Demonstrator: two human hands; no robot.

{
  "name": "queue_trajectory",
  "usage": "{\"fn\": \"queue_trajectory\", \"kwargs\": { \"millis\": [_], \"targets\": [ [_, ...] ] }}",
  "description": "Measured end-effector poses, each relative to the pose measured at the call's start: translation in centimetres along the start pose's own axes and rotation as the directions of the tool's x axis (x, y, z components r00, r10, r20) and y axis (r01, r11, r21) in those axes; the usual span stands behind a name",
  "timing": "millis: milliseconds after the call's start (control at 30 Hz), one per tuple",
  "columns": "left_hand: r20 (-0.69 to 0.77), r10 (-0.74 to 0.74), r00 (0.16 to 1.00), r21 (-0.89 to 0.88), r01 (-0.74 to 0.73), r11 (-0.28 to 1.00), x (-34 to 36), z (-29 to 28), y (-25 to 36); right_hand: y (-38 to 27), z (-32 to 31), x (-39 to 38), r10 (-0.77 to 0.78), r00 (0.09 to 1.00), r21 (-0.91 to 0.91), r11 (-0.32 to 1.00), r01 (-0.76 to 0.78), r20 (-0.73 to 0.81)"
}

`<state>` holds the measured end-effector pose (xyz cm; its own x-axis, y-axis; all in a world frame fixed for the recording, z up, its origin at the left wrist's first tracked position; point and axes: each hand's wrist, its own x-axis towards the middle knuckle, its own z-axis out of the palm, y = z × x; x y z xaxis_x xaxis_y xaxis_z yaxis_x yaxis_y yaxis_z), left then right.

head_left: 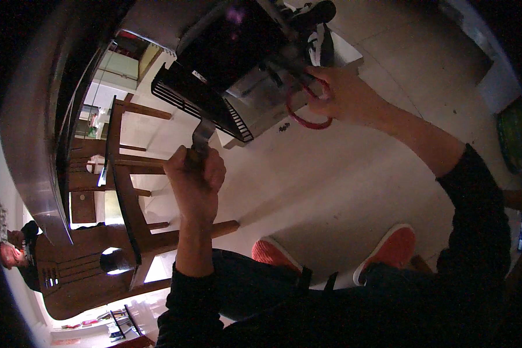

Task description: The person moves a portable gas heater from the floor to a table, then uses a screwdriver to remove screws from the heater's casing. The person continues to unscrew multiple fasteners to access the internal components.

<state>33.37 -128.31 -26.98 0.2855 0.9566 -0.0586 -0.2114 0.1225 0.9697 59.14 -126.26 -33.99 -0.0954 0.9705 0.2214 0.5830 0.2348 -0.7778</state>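
Observation:
My left hand (194,182) is closed around a short tool with a bent, flat metal piece (204,132); its top end meets a tilted black slotted rack (167,87), though whether it grips it is unclear. My right hand (348,98) is closed on red-handled scissors (308,123), their dark blades pointing up and left toward a dark, glossy box-like unit (229,46). Below that unit is a pale ledge (238,139), where the details are dim.
Wooden chairs (87,261) and a dark glossy edge (35,168) line the left. Black-and-white shoes (322,46) sit at the top. My red shoes (388,249) are on the pale floor (307,185). A green object (510,133) stands at the right.

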Motion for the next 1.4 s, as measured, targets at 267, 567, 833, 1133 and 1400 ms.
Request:
{"fn": "queue_trajectory", "kwargs": {
  "millis": [267,567,833,1133,1400],
  "targets": [
    [-0.011,0.007,1.000,0.012,-0.007,1.000,0.2,1.1,0.0,-2.8,0.2,1.5,-0.148,0.987,-0.387,0.915,0.115,-0.057],
    [0.057,0.030,0.998,0.110,-0.036,0.993,0.3,1.0,-0.1,-2.9,1.0,1.4,-0.187,0.982,-0.579,0.803,0.141,-0.020],
    [0.013,-0.034,0.999,0.014,0.033,0.999,0.5,1.5,0.1,-3.5,-0.1,0.3,-0.103,0.990,-0.537,0.843,0.033,-0.101],
    [-0.034,-0.047,0.998,-0.011,0.046,0.999,0.1,1.5,0.3,-2.4,-1.0,-1.1,-0.002,0.990,-0.304,0.952,-0.040,-0.139],
    [0.002,-0.015,1.000,0.084,0.015,0.996,0.2,0.8,0.0,-3.3,-0.5,-1.8,0.018,0.974,-0.226,0.971,-0.070,-0.227]
  ]
}}
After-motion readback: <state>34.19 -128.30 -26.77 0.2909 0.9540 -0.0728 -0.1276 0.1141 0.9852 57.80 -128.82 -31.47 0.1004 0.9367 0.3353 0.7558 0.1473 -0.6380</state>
